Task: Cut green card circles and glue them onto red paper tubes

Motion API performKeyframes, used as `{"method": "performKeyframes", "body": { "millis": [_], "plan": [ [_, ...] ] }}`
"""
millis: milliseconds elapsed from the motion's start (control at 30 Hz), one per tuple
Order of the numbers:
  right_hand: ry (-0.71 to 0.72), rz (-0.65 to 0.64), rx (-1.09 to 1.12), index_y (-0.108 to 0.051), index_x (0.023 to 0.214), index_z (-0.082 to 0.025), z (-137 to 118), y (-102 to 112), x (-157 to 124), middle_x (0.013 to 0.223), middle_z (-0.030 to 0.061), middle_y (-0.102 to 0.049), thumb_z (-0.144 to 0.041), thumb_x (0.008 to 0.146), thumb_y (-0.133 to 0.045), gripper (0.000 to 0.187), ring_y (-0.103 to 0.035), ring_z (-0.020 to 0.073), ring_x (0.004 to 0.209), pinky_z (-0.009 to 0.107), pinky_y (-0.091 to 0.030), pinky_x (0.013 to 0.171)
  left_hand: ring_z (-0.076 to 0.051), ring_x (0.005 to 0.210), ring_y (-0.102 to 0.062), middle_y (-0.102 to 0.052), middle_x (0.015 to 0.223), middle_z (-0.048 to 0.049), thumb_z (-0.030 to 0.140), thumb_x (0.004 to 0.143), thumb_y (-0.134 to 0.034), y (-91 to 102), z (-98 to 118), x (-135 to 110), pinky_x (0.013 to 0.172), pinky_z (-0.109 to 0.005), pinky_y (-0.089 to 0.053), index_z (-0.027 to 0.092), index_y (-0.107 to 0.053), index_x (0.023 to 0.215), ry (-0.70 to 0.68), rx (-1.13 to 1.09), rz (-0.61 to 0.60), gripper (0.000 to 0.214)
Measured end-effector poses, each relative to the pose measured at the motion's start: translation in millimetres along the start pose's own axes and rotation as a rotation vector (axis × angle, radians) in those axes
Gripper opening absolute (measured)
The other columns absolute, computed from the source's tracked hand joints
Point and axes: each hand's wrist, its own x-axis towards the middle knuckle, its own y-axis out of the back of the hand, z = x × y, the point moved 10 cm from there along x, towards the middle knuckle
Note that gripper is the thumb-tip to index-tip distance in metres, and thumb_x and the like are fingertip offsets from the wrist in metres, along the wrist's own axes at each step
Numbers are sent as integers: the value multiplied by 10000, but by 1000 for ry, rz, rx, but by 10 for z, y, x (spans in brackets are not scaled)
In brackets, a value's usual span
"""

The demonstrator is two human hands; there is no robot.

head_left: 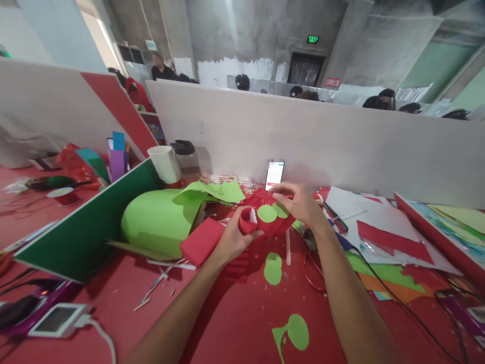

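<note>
My left hand [234,235] is closed round the rolled end of a red paper craft piece [272,221], held above the table. A green paper disc [267,213] is stuck on the front of the piece. My right hand [299,202] rests on the piece's top right, fingers curled over it and pressing near a second green disc [281,209]. Below the piece, two joined green paper circles [273,268] lie on the red table [235,318], and another green cut-out [293,333] lies near the front edge.
A big green paper roll [157,222], red folded paper [202,240] and a green board [87,225] lie left. A phone [275,174] leans on the white partition [322,136]; a cup [164,164] and jar [185,159] stand left of it. Paper sheets [382,227] and cables [413,303] right. People sit beyond.
</note>
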Motion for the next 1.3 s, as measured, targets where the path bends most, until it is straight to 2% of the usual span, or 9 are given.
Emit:
{"method": "performKeyframes", "body": {
  "millis": [133, 233, 333, 433, 533, 633, 800, 1100, 1300],
  "plan": [
    [-19, -20, 21, -784, 1014, -257, 37, -7, -6, 1085, 30, -788, -198, 942, -575, 228, -716, 207, 1027, 352, -548, 894, -244, 1096, -638, -661, 1190, -54, 296, 770, -826, 6, 2, -3, 957, -363, -499, 226, -539, 1234, -5, 3, 9, 550],
    [-15, -25, 38, -782, 1025, -251, 31, -19, -1, 1087, 37, -784, -225, 901, -651, 182, -717, 206, 994, 337, -549, 871, -243, 1101, -633, -658, 1182, -52, 288, 766, -825, 6, -5, -4, 959, -359, -497, 222, -539, 1226, -8, 10, 9, 546],
    [-51, 18, 21, -775, 867, -233, 41, 16, 8, 926, 35, -787, -279, 854, -722, 72, -712, 199, 856, 316, -541, 776, -240, 1112, -627, -652, 1195, -55, 277, 769, -820, -2, -5, -6, 965, -356, -493, 221, -535, 1237, -11, 9, -1, 551],
    [-132, 53, -57, -740, 743, -219, 85, 61, 5, 762, 25, -753, -348, 847, -735, 165, -671, 182, 703, 300, -495, 651, -238, 1118, -625, -649, 1206, -53, 263, 769, -818, -5, -8, -9, 968, -355, -490, 227, -529, 1254, -6, 17, -10, 566],
    [-169, 39, -123, -717, 737, -215, 101, 63, -3, 714, 21, -736, -373, 851, -727, 195, -636, 174, 636, 298, -441, 583, -241, 1137, -619, -643, 1225, -54, 254, 766, -818, -6, -4, -12, 987, -363, -483, 231, -531, 1262, -11, 34, -16, 573],
    [-129, 19, -106, -690, 749, -220, 63, 32, -2, 732, 19, -740, -355, 857, -718, 174, -649, 180, 665, 304, -454, 607, -246, 1146, -617, -642, 1233, -56, 263, 763, -821, -9, 2, -13, 1005, -376, -477, 236, -538, 1259, -21, 42, -18, 572],
    [-59, 21, -61, -711, 827, -236, 3, 6, 1, 828, 18, -763, -235, 836, -708, 9, -687, 193, 777, 338, -517, 744, -252, 1158, -612, -637, 1241, -64, 290, 751, -837, -11, 19, -9, 1028, -387, -468, 233, -553, 1245, -37, 55, -19, 573],
    [4, -25, -56, -799, 896, -253, -34, -21, -18, 993, 35, -791, -107, 886, -584, 260, -717, 207, 925, 351, -534, 825, -249, 1165, -609, -637, 1246, -72, 289, 768, -831, -35, 23, -18, 1034, -384, -462, 229, -546, 1261, -35, 31, -49, 572],
    [7, 18, -85, -788, 875, -253, -44, 30, -12, 933, 30, -762, -243, 862, -713, 77, -684, 196, 838, 335, -520, 759, -258, 1145, -619, -641, 1243, -78, 304, 758, -838, -35, -31, -21, 1018, -393, -470, 226, -541, 1270, -10, 4, -43, 597]
  ]
}}
